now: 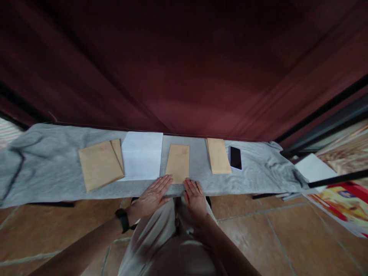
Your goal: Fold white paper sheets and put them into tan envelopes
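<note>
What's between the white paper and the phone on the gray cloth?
In the head view, left to right: a brown envelope, with the left hand and right hand at its near corners, then overlapping brown envelopes.

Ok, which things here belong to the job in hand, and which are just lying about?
Likely in the job:
middle brown envelope, touched by left hand and right hand
left brown envelopes
right brown envelopes
white paper

Probably lying about:
phone
red-and-yellow package
</note>
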Available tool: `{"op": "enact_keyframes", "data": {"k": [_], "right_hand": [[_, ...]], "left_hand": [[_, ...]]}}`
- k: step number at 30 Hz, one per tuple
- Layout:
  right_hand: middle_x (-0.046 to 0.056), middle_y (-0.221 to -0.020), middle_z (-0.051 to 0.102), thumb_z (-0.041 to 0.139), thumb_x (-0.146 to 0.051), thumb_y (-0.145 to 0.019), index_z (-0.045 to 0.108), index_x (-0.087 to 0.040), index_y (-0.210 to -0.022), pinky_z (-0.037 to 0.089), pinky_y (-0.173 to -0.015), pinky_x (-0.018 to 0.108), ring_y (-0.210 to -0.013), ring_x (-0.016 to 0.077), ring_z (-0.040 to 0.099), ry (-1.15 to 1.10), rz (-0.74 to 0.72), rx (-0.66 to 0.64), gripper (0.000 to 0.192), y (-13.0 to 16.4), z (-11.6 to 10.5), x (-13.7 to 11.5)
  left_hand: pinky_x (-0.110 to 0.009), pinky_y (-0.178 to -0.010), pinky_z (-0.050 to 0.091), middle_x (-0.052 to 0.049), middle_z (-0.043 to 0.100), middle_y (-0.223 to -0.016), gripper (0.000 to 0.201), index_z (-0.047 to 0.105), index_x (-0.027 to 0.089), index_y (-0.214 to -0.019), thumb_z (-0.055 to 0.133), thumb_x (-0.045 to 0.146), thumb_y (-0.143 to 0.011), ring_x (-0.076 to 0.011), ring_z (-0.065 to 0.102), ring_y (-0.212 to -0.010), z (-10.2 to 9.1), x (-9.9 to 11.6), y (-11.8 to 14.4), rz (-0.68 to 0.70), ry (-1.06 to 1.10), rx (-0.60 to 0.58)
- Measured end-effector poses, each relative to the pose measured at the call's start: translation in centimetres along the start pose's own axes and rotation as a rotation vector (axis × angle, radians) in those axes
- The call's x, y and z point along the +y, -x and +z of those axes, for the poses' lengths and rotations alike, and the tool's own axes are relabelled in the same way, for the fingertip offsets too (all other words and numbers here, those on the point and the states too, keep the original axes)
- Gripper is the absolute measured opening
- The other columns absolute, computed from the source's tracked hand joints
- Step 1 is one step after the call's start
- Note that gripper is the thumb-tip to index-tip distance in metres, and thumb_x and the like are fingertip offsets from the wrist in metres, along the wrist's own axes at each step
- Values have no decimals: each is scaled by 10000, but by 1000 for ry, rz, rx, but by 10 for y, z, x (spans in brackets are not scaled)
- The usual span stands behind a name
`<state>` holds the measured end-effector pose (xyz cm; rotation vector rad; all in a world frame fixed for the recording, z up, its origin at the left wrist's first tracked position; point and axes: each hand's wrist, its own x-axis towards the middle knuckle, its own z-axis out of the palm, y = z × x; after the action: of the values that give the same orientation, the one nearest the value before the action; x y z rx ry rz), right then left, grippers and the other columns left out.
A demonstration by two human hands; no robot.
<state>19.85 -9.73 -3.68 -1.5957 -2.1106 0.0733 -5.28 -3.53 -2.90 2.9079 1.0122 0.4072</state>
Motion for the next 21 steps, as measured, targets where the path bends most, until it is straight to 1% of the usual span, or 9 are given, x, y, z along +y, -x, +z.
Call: {"op": "enact_keyframes", "data": {"k": [4,7,11,14,17,21], "right_hand": [[132,-1498,567,437,-205,-1036,515,-145,-1489,348,-1219,540,-1422,256,494,-4,22,13,463,2,-7,1],[141,-1530,529,439,-229,-1041,490,-126,-1506,332,-1229,544,-1455,267,451,-4,10,-1,479,-3,-9,-8],[118,-1559,501,435,-284,-1061,476,-136,-1517,305,-1256,477,-1474,230,421,-29,-92,-99,481,-14,-3,-29],[124,-1558,501,439,-330,-1068,456,-124,-1528,313,-1250,467,-1472,229,424,-28,-86,-134,505,-18,6,-38],[124,-1565,492,425,-318,-1073,433,-128,-1542,309,-1247,460,-1477,221,418,-19,-67,-137,506,-16,8,-37],[114,-1555,507,412,-298,-1073,464,-142,-1525,300,-1246,474,-1463,228,440,-17,-45,-130,480,-11,3,-27]], "left_hand": [[-428,-1243,303,-121,296,-1679,777,56,199,-1652,418,503,-1036,-239,294,-1546,1,1,2,-18,1,21],[-437,-1238,310,-135,319,-1669,776,80,179,-1651,422,505,-1034,-245,297,-1545,4,2,1,-28,-13,29],[-445,-1228,326,-148,341,-1658,772,146,168,-1643,432,531,-1024,-253,324,-1534,7,2,1,-32,-10,43],[-441,-1222,335,-150,345,-1656,745,201,169,-1633,426,536,-1025,-253,331,-1531,8,2,1,-33,-9,57],[-446,-1222,332,-153,347,-1655,702,274,180,-1616,432,528,-1027,-264,312,-1539,7,3,1,-30,-40,59],[-459,-1231,317,-131,325,-1670,649,351,223,-1589,452,523,-1022,-271,286,-1550,7,6,0,-37,-66,74]]}}
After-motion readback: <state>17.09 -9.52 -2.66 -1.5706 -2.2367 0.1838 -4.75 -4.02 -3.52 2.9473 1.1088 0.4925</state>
